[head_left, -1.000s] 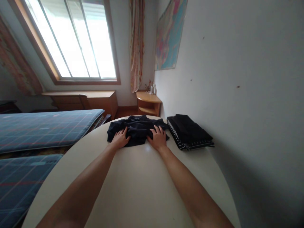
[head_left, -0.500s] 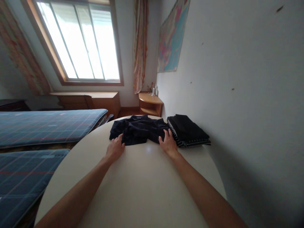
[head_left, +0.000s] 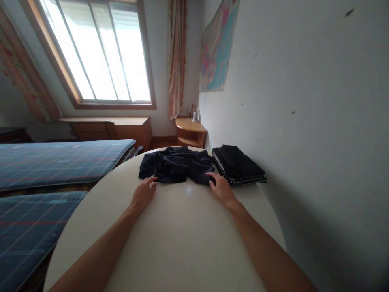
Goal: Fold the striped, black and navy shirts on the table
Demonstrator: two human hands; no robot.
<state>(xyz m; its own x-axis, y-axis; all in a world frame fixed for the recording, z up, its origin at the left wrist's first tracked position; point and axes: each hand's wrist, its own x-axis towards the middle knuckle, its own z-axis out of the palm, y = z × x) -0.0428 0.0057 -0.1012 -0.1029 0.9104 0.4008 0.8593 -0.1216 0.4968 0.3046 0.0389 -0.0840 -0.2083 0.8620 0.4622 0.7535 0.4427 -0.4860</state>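
A dark navy shirt (head_left: 178, 165) lies crumpled near the far edge of the round white table (head_left: 182, 243), its collar on the far side. My left hand (head_left: 143, 194) rests at the shirt's near left edge, thumb and fingers apart, the fingertips at the cloth. At the near right corner is my right hand (head_left: 223, 190), its fingers also parted and touching or just over the fabric. Neither hand visibly grips the shirt. A folded stack of black clothes (head_left: 238, 164) with white-striped edges sits just right of the shirt, close beyond my right hand.
A white wall (head_left: 319, 142) runs along the table's right side. To the left are plaid-covered beds (head_left: 60, 162). Beyond the table stand a wooden desk (head_left: 130, 125) and a small corner shelf (head_left: 191, 125) below a wall map (head_left: 217, 52).
Both hands have drawn slightly back toward me and apart, moving from over the cloth to its near edge. The shirt looks nearly the same; the view has shifted slightly.
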